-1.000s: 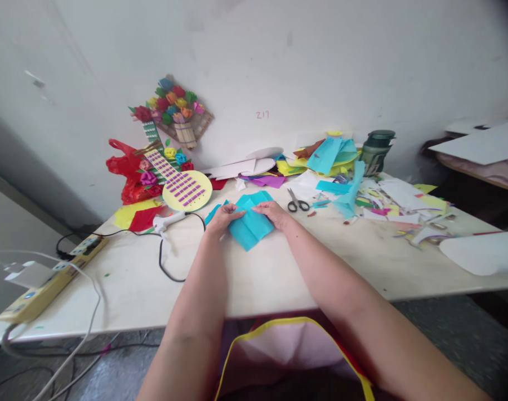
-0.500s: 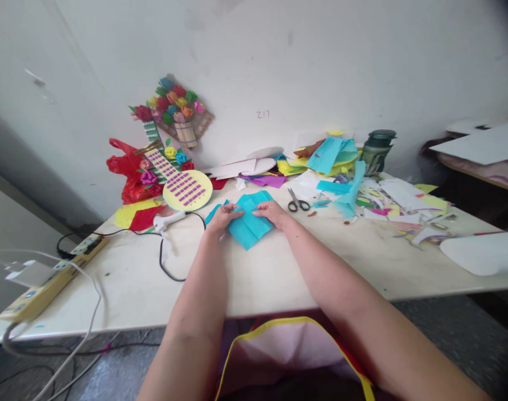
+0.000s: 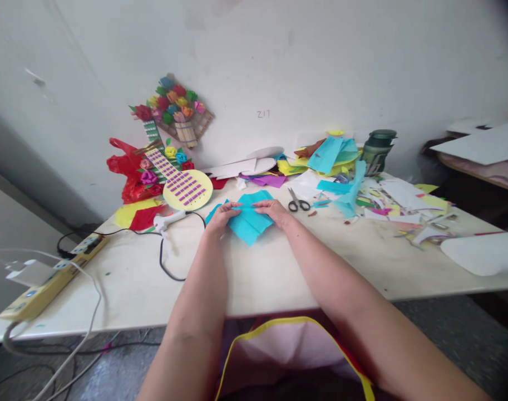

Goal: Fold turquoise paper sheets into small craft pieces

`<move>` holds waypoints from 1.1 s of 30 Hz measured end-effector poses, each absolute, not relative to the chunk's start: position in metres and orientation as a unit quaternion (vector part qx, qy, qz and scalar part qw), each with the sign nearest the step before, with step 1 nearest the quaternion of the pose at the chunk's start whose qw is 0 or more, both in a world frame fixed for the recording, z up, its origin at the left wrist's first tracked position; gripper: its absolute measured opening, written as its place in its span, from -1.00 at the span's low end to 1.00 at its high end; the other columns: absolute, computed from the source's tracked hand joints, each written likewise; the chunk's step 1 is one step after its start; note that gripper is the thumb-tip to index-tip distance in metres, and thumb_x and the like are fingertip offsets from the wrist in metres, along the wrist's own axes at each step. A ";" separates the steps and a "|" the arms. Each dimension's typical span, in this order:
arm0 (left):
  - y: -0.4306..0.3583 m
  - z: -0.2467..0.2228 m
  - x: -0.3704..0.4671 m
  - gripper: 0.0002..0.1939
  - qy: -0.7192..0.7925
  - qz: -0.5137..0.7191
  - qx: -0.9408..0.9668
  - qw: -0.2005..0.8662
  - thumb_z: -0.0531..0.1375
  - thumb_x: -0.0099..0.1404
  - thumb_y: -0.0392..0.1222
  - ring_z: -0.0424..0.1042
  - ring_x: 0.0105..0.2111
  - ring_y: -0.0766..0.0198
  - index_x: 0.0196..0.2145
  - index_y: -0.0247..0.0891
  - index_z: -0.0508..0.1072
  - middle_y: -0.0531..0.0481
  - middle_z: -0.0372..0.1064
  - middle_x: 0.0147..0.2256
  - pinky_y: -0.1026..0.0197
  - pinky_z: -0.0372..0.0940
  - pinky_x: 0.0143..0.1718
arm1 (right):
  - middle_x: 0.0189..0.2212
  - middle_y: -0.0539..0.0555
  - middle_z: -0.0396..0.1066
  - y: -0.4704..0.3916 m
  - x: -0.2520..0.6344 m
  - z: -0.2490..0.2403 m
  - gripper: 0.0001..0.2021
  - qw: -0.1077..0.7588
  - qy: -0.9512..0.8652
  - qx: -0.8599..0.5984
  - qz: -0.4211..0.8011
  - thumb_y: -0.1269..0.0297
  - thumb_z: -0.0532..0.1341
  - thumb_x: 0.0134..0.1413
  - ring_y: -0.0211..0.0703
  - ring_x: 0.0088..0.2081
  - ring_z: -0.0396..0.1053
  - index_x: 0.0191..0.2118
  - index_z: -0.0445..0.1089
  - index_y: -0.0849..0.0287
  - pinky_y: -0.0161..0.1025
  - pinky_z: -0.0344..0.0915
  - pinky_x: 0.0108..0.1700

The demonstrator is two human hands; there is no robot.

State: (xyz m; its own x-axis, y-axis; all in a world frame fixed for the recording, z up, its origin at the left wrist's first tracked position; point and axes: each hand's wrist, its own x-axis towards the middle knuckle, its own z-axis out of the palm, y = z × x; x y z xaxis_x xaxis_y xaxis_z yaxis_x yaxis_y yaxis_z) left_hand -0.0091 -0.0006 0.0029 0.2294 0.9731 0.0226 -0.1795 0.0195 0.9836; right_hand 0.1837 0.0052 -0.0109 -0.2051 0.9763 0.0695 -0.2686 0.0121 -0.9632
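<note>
Since half a second ago the turquoise sheet (image 3: 251, 223) has changed a little: its near corner sits higher and a touch closer to the scissors (image 3: 298, 203), while both forearms stay put.

The sheet is held above the pale surface (image 3: 270, 284), just left of the scissors. It is thin and creased, uneven along the far edge and pointed at the near end. The left hand (image 3: 223, 217) pinches its left side and the right hand (image 3: 274, 213) its right side; the fingers of both are closed on the paper, hiding its side corners. I can't tell whether any of the sheet touches the surface.

Around it, largest first: a yellow power strip (image 3: 49, 278) lies well to the left of the scissors, and a guitar-shaped craft (image 3: 187, 189) leans left of them, farther back. A green bottle (image 3: 378, 150) stands behind and right of the scissors. A white glue gun (image 3: 168, 220) lies left of them, past the left hand, its black cord looping near that forearm.
</note>
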 end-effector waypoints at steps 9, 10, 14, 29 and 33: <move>0.003 -0.002 -0.013 -0.73 0.411 0.483 0.510 0.581 0.34 -0.19 -0.23 0.30 -0.60 0.35 -0.42 -0.27 0.54 0.06 0.38 -0.59 0.29 0.17 -0.55 | -0.56 -0.02 0.46 0.002 0.184 -0.009 -0.78 0.512 -0.511 -0.369 0.583 0.40 0.30 -0.42 -0.31 -0.52 0.24 -0.44 0.54 0.19 -0.31 0.17 -0.40; 0.005 -0.003 -0.013 -0.73 0.414 0.481 0.513 0.578 0.34 -0.18 -0.23 0.31 -0.59 0.34 -0.42 -0.28 0.54 0.05 0.38 -0.58 0.30 0.17 -0.54 | -0.57 -0.02 0.45 0.001 0.184 -0.008 -0.78 0.512 -0.510 -0.371 0.584 0.40 0.29 -0.41 -0.31 -0.52 0.23 -0.45 0.54 0.19 -0.30 0.17 -0.40; 0.009 -0.007 -0.015 -0.74 0.422 0.477 0.529 0.561 0.32 -0.15 -0.21 0.27 -0.57 0.37 -0.40 -0.29 0.54 0.07 0.36 -0.58 0.31 0.12 -0.53 | -0.57 -0.02 0.44 -0.001 0.183 -0.005 -0.79 0.513 -0.504 -0.378 0.583 0.41 0.25 -0.39 -0.30 -0.52 0.23 -0.46 0.54 0.20 -0.29 0.17 -0.37; 0.007 -0.002 -0.012 -0.75 0.426 0.502 0.543 0.521 0.30 -0.16 -0.11 0.30 -0.47 0.29 -0.48 -0.31 0.56 -0.03 0.46 -0.44 0.28 0.12 -0.50 | -0.46 0.07 0.48 -0.003 0.185 -0.003 -0.78 0.532 -0.559 -0.357 0.525 0.16 0.26 -0.26 -0.16 -0.36 0.33 -0.51 0.53 0.21 -0.22 0.19 -0.28; 0.005 -0.002 -0.011 -0.67 0.431 0.484 0.555 0.522 0.38 -0.21 -0.12 0.27 -0.56 0.35 -0.43 -0.31 0.54 0.03 0.39 -0.56 0.29 0.11 -0.52 | -0.47 0.09 0.48 -0.003 0.183 -0.004 -0.77 0.527 -0.559 -0.369 0.524 0.16 0.34 -0.38 -0.09 -0.29 0.36 -0.51 0.52 0.21 -0.16 0.21 -0.17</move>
State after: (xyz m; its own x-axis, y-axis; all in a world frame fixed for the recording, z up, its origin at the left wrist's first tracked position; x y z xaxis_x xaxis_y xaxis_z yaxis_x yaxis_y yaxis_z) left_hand -0.0108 0.0051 -0.0017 0.1603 0.9833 0.0861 -0.0263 -0.0830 0.9962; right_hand 0.1829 -0.0027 -0.0035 -0.1729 0.9640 0.2021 -0.1386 0.1793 -0.9740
